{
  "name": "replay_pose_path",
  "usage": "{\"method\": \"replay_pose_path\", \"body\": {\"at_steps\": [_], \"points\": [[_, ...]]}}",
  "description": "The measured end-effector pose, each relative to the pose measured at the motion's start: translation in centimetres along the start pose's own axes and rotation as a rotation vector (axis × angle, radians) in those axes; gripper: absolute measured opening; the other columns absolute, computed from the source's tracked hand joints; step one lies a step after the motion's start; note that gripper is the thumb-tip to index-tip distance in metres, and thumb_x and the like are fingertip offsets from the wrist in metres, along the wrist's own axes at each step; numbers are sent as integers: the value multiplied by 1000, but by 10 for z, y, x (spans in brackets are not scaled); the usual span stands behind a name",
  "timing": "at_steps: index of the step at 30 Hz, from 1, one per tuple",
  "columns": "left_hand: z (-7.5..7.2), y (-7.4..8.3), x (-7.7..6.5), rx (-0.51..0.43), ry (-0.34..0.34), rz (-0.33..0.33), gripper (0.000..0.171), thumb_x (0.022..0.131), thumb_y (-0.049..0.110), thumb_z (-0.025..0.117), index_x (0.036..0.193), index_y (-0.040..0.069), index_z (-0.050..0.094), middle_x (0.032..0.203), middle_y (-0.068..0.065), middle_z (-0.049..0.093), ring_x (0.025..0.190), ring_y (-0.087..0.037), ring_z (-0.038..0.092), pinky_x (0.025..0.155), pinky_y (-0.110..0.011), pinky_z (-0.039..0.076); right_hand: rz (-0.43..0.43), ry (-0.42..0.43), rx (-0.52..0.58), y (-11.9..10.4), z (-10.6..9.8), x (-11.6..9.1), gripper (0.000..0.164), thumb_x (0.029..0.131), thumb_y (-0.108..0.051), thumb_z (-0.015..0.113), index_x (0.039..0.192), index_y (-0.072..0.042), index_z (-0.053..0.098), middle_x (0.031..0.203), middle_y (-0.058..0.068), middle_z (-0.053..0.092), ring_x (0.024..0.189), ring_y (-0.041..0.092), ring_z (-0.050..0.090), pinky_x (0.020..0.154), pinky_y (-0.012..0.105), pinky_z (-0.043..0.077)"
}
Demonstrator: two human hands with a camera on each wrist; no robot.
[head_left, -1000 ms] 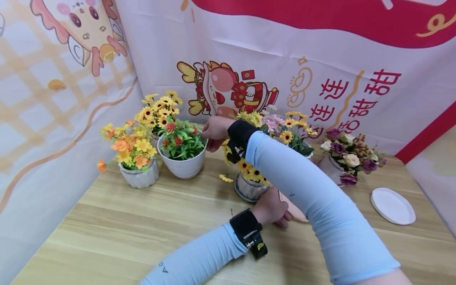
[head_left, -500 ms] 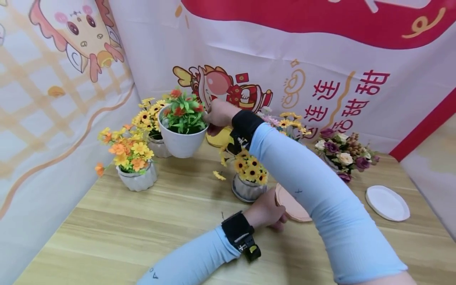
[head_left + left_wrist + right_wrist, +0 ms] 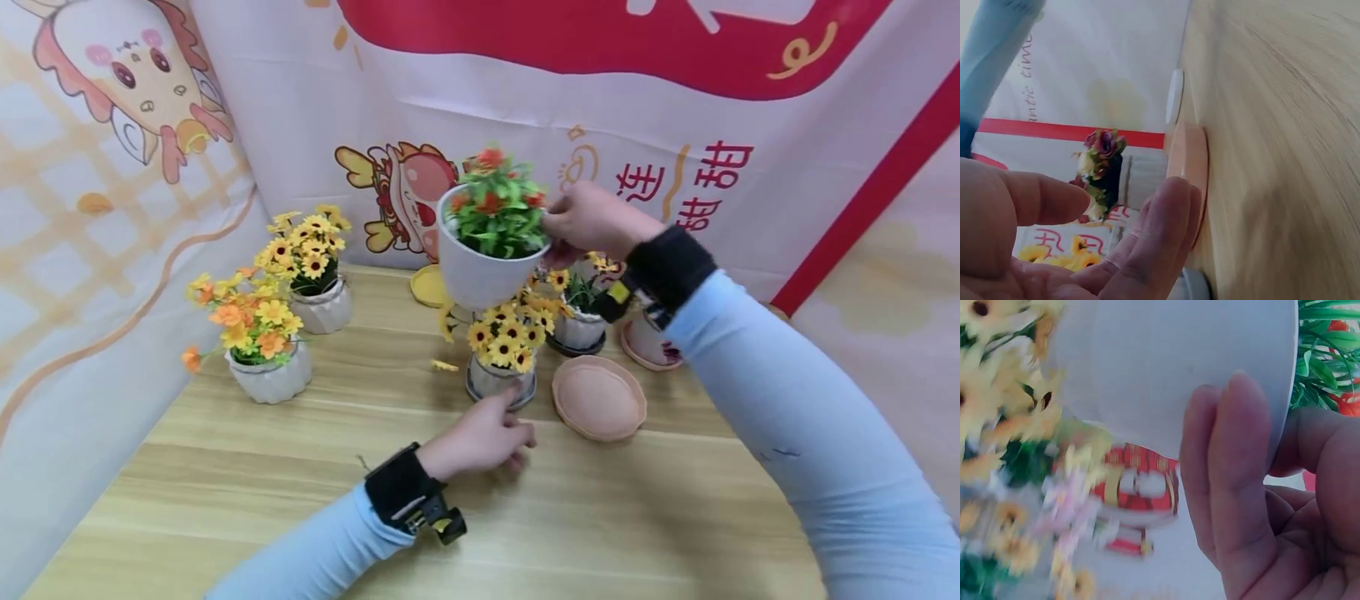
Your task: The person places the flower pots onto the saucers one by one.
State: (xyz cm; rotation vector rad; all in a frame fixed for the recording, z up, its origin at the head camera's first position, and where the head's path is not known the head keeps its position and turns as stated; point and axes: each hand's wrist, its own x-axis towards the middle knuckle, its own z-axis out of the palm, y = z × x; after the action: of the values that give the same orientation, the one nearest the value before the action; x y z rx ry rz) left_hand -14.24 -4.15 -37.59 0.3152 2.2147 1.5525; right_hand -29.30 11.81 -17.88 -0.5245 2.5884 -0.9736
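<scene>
I've swung the round white pot [image 3: 476, 282] to upper middle, right fingers [image 3: 1238, 444] pinching it, left fingers [image 3: 1169, 215] loose, so moving seems begun.

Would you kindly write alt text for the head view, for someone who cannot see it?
A person's right-hand grip holds a white pot of red-flowered greenery by its rim above a wooden table. The left-hand grip, empty, is in front of a pot of yellow flowers, near a pink saucer; more potted flowers stand nearby.
</scene>
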Motion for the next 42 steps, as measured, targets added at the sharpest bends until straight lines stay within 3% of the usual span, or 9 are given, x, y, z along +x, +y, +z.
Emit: {"method": "replay_pose_path", "body": {"at_steps": [4,7,15,28,32,38,42], "points": [[-13,-3,-10,22,-15,18,75,97,10,60,155,-4,14,98,-11,73,68,-26,70,63,-40,61,7,68,-24,32,-22,-38,31,103,-13,47,116,7,67,82,12,73,69,20,71,59,29,60],[-17,-4,-15,7,-28,21,72,99,10,56,155,-4,14,103,-14,72,72,-28,70,67,-41,61,16,98,4,57,-32,-65,33,104,-17,48,119,7,65,84,12,72,69,20,69,62,30,60],[-9,-5,-7,8,-11,17,68,99,11,56,154,-5,19,102,-15,72,76,-30,70,67,-42,61,100,110,82,116,-34,-111,38,106,-19,48,125,11,59,84,14,69,68,22,68,63,36,61],[20,-12,39,-66,3,-55,66,96,9,55,153,-4,23,96,-17,64,70,-25,68,63,-34,61,148,54,235,173,8,-123,33,103,-9,43,119,17,56,77,14,68,66,18,67,64,35,62],[28,-8,48,-92,2,-93,67,95,6,53,154,-3,23,98,-16,59,72,-25,67,65,-33,61,147,56,247,180,17,-124,30,101,-7,43,112,17,59,75,15,68,63,18,67,62,35,62],[36,-3,54,-91,-14,-92,66,94,5,53,154,-1,26,93,-12,56,71,-23,66,64,-33,61,148,70,267,186,25,-126,36,100,-5,42,121,20,55,73,15,69,59,16,67,60,33,62],[37,-3,58,-112,-25,-98,64,95,3,53,154,1,29,92,-11,54,69,-22,64,64,-33,61,154,69,263,190,30,-123,35,100,-6,42,119,18,58,72,14,69,59,15,66,60,34,62]]}}
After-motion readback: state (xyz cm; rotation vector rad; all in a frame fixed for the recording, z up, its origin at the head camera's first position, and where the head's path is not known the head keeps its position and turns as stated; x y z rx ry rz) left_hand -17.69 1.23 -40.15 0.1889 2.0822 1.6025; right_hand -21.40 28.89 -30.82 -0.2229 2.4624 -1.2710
